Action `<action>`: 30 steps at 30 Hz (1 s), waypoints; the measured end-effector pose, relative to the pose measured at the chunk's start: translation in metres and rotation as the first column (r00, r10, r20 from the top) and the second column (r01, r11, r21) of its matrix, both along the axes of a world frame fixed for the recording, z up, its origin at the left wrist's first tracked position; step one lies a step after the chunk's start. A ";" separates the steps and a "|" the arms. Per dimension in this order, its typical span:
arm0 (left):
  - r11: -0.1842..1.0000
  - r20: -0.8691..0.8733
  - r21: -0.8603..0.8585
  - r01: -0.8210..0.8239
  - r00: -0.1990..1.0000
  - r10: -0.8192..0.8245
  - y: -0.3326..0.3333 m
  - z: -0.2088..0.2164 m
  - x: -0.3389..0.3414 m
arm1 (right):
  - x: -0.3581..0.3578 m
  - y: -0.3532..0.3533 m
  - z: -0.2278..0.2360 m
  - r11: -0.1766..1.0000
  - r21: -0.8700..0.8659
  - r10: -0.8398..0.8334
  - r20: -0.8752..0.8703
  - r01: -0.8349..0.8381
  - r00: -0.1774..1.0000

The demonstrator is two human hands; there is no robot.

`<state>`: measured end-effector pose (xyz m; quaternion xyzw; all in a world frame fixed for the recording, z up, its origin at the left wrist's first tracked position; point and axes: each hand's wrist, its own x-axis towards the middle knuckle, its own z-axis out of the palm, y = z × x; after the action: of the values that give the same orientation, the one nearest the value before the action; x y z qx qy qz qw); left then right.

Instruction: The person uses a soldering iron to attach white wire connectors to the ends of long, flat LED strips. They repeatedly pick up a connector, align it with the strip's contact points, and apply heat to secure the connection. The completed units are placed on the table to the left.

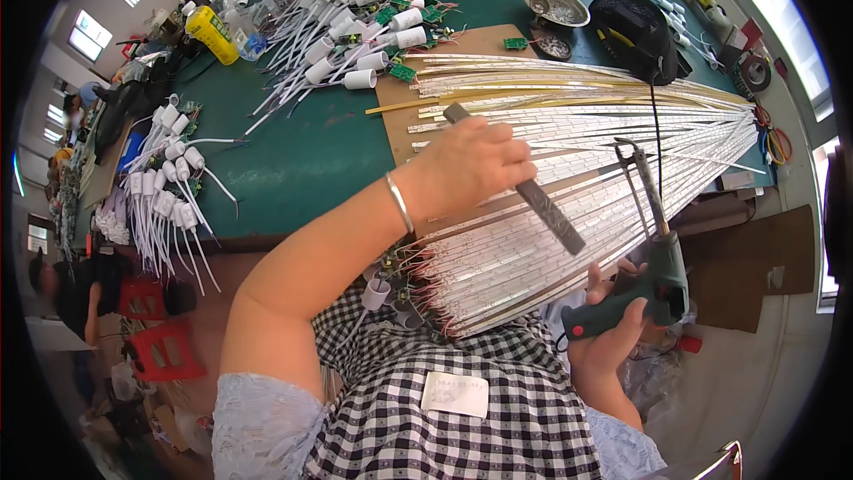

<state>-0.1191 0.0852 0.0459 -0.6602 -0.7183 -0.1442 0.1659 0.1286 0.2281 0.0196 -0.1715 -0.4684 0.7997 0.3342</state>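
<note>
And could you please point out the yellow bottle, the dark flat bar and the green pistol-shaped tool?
Yellow bottle (211, 35): head view, middle of its body.
Dark flat bar (552, 217): head view, its exposed lower length.
Green pistol-shaped tool (667, 274): head view, its housing.

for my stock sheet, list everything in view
Table: one, green, centre
Board: one, brown, on the table
Strips: many, whitish and yellow, fanned over the board
Flat bar: one, dark grey, over the strips
Gun-shaped tool: one, dark green, front right
Cylinders with leads: many, white, table's back and left
Circuit boards: several, green, mostly among the cylinders
Bottle: one, yellow, back left
Bowl: one, silvery, back right
Mesh object: one, black, back right
Stools: two, red, lower left
Apron: one, black-and-white check, bottom centre
Left fingers: one hand, bare, around bar
Right fingers: one hand, bare, around tool handle
</note>
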 end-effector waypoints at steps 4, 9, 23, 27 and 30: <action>0.997 0.048 -0.080 -0.012 0.999 0.016 0.011 -0.018 -0.036 | 0.002 0.000 0.000 1.000 -0.015 -0.004 0.028 0.004 1.000; 0.996 0.171 -0.010 -0.094 0.981 0.094 0.008 -0.030 -0.038 | 0.001 -0.002 -0.006 0.998 -0.058 0.027 0.034 -0.025 0.999; 0.870 0.342 0.022 -0.492 0.821 0.456 -0.036 -0.045 -0.019 | -0.004 0.006 -0.007 0.990 -0.136 0.020 -0.072 -0.029 0.997; 0.870 0.274 -0.018 -0.493 0.834 0.479 -0.037 -0.042 -0.015 | 0.000 0.010 -0.005 0.996 -0.093 -0.005 -0.018 0.004 1.000; 0.866 0.243 0.040 -0.499 0.845 0.476 -0.038 -0.046 -0.014 | 0.003 0.012 -0.006 0.997 -0.074 -0.006 0.006 0.007 1.000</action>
<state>-0.1331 0.0469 -0.0001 -0.4260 -0.8681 -0.2074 0.1482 0.1317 0.2401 0.0136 -0.1877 -0.4390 0.8149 0.3287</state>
